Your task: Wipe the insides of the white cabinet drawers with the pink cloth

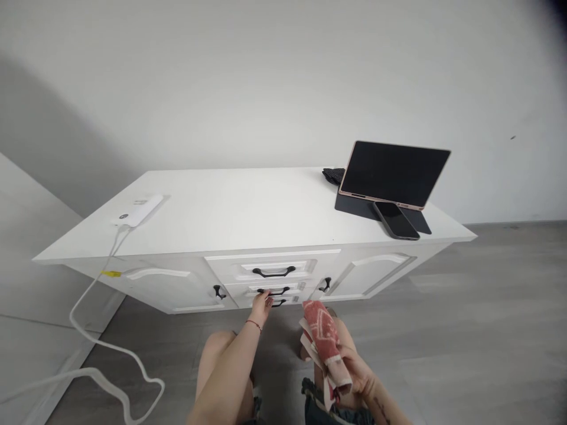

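Observation:
My left hand (262,305) reaches to the middle drawer of a white cabinet (239,212). Its fingers curl at the left end of that drawer's black handle (280,291), partly covering it. All the drawers look closed. Low on the right, my right hand (357,370) grips a folded red-and-cream patterned cloth (322,330) in several layers, held in front of my knee. Whether it is one piece or more I cannot tell. Above the middle handle is the top drawer's handle (273,272); the bottom drawer's handle (279,303) shows partly below.
A tablet (394,174) on a stand and a phone (396,221) lie at the cabinet top's right, with a dark crumpled item (333,175) behind. At left, a white power strip (140,211) trails a cable (84,336) toward the floor. Doors flank the drawers.

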